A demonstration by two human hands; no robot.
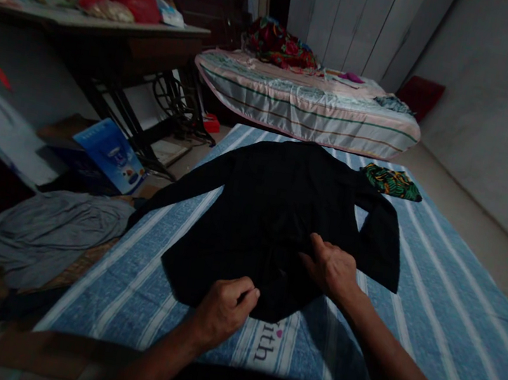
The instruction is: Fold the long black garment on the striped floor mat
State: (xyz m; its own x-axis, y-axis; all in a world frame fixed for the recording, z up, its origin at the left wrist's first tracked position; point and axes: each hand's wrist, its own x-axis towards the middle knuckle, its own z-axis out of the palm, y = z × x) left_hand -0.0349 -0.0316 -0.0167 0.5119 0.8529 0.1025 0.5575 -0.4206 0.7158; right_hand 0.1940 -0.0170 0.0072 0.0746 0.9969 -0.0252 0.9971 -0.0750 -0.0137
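A black long-sleeved garment (274, 212) lies spread flat on a blue and white striped sheet (449, 298), sleeves out to both sides. My left hand (222, 310) is closed in a pinch on the garment's near hem. My right hand (331, 268) rests on the lower middle of the garment with its fingers curled into the cloth. A small folded green patterned cloth (390, 181) sits on the sheet by the right sleeve.
A grey garment (49, 234) lies crumpled on the floor at left, near a blue box (112, 155). A sewing-machine table (115, 33) piled with items stands at back left. A mattress (306, 105) with colourful clothes lies beyond the sheet, cupboards behind.
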